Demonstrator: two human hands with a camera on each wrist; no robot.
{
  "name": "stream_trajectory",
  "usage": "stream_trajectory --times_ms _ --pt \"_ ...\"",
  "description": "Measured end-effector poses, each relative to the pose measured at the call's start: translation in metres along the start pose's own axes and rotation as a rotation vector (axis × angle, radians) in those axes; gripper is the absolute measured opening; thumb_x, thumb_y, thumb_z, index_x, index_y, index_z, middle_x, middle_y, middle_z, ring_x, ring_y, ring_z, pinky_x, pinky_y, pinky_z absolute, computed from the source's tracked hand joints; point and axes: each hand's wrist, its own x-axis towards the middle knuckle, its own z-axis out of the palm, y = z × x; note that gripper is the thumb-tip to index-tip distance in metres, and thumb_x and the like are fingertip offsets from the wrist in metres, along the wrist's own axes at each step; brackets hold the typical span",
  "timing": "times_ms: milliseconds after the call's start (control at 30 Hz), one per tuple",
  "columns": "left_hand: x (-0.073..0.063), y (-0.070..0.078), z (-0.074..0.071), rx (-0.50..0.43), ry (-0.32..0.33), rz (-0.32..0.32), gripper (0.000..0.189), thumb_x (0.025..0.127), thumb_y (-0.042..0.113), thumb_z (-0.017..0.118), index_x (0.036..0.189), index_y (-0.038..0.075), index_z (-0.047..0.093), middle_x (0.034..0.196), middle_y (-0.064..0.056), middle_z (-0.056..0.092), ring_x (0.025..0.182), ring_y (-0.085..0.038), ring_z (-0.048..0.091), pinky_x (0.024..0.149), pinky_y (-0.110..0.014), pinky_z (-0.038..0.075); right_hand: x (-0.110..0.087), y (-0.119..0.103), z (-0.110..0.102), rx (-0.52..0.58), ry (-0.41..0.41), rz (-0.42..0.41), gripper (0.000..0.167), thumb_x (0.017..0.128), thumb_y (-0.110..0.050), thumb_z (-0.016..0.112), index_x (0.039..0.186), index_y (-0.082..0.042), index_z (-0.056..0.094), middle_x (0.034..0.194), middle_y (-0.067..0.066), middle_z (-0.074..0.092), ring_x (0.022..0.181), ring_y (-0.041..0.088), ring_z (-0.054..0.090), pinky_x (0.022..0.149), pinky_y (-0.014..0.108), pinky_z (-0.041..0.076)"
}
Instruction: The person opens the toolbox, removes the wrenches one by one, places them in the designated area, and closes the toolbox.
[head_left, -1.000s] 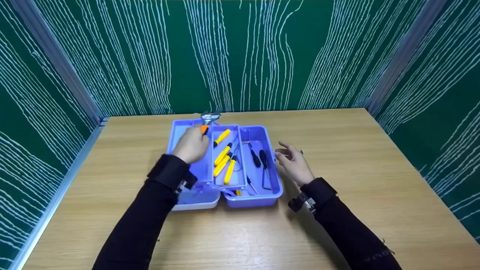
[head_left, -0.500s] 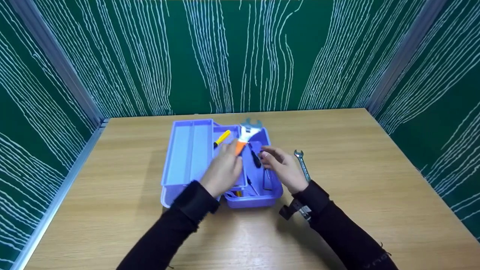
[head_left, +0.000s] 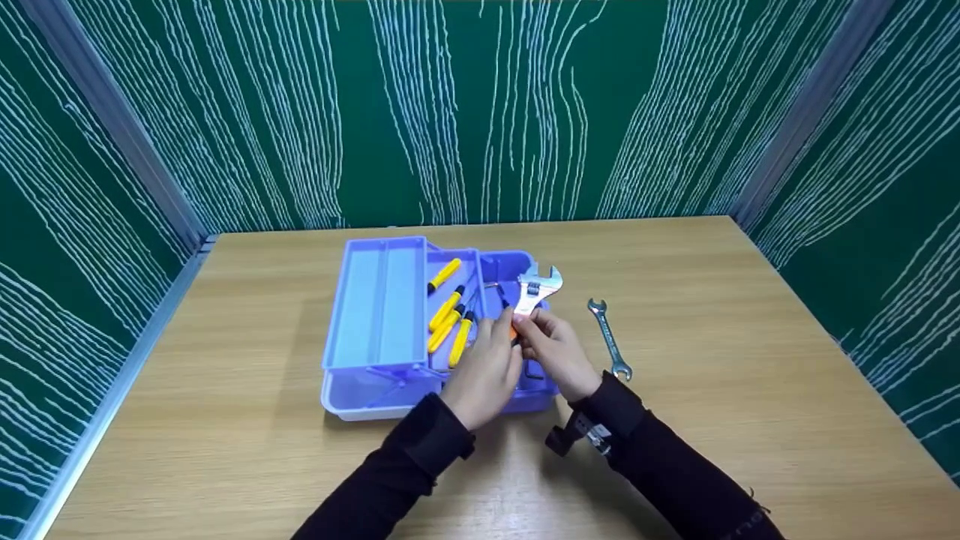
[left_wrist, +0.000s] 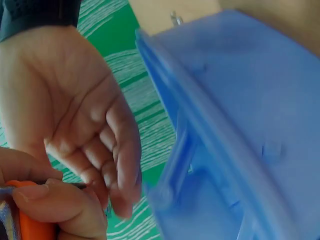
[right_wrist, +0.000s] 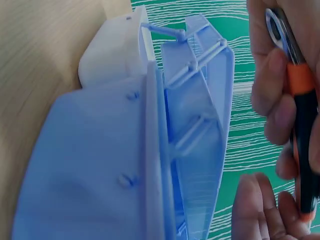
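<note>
An adjustable wrench [head_left: 538, 287] with an orange and black handle is held above the purple toolbox [head_left: 375, 300]. My left hand [head_left: 484, 371] grips its handle, fingers curled round it in the right wrist view. Close beside it is my right hand [head_left: 561, 356], its thumb against the wrench in the head view. In the left wrist view the right palm [left_wrist: 80, 110] faces the camera with relaxed fingers and nothing in it. Contact between those fingers and the handle is unclear. Several yellow-handled screwdrivers [head_left: 446, 330] lie in the toolbox's middle tray.
A double open-end wrench [head_left: 610, 341] lies on the wooden table [head_left: 712, 315], right of the toolbox. Dark-handled tools, partly hidden by the hands, lie in the toolbox's right compartment. A green wall [head_left: 480, 112] with wavy white lines stands behind the table.
My left hand has carried the adjustable wrench rightward from over the left tray. My right hand has moved slightly left to meet it, uncovering the double open-end wrench.
</note>
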Motion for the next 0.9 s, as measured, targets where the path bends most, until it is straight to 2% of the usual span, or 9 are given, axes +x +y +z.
stream_trajectory --times_ms 133,267,433,600,833,900 --pt "0.0 0.001 0.006 -0.021 -0.015 -0.023 0.052 0.102 0.012 0.046 0.147 -0.009 0.032 0.126 -0.025 0.051 0.088 -0.026 0.06 0.079 -0.034 0.056 -0.002 0.002 0.001 -0.012 0.014 0.001 0.018 0.102 -0.011 0.047 0.094 0.0 0.059 0.081 -0.002 0.059 0.071 0.005 0.057 0.063 0.017 0.05" --pt "-0.001 0.003 0.007 -0.052 -0.05 -0.054 0.054 0.101 0.013 0.048 0.148 -0.008 0.032 0.129 -0.025 0.049 0.094 -0.025 0.061 0.083 -0.032 0.056 -0.002 0.002 -0.002 -0.012 0.015 0.019 0.019 0.102 -0.011 0.045 0.099 0.003 0.059 0.082 -0.003 0.06 0.072 0.005 0.059 0.065 0.017 0.051" --pt "0.001 0.006 0.004 -0.093 -0.102 -0.094 0.058 0.101 0.019 0.05 0.151 -0.003 0.03 0.136 -0.023 0.047 0.103 -0.024 0.059 0.091 -0.033 0.053 0.0 -0.001 -0.006 -0.008 0.059 0.054 0.019 0.102 -0.011 0.045 0.094 0.0 0.059 0.077 -0.004 0.058 0.066 0.005 0.055 0.06 0.016 0.047" --pt "0.001 0.003 -0.003 -0.122 -0.105 -0.054 0.054 0.099 0.021 0.055 0.148 0.002 0.04 0.134 -0.018 0.053 0.107 -0.024 0.059 0.092 -0.034 0.052 0.002 -0.007 -0.016 0.01 0.047 0.069 0.02 0.104 -0.014 0.043 0.096 -0.002 0.057 0.078 -0.004 0.061 0.069 0.005 0.058 0.063 0.018 0.05" --pt "-0.001 -0.008 -0.021 -0.156 -0.072 0.044 0.041 0.094 0.013 0.062 0.132 -0.001 0.057 0.107 -0.012 0.066 0.078 -0.017 0.061 0.069 -0.022 0.051 0.004 -0.014 -0.039 0.023 -0.004 0.059 0.019 0.105 -0.016 0.04 0.101 -0.002 0.051 0.077 -0.004 0.061 0.066 0.006 0.059 0.063 0.021 0.052" --pt "-0.002 -0.012 -0.03 -0.15 -0.044 0.065 0.039 0.093 0.011 0.063 0.129 -0.002 0.059 0.102 -0.012 0.067 0.077 -0.019 0.063 0.069 -0.023 0.052 0.005 -0.014 -0.046 0.04 0.006 0.053 0.016 0.105 -0.015 0.041 0.099 -0.004 0.051 0.075 -0.005 0.059 0.065 0.006 0.059 0.062 0.022 0.053"
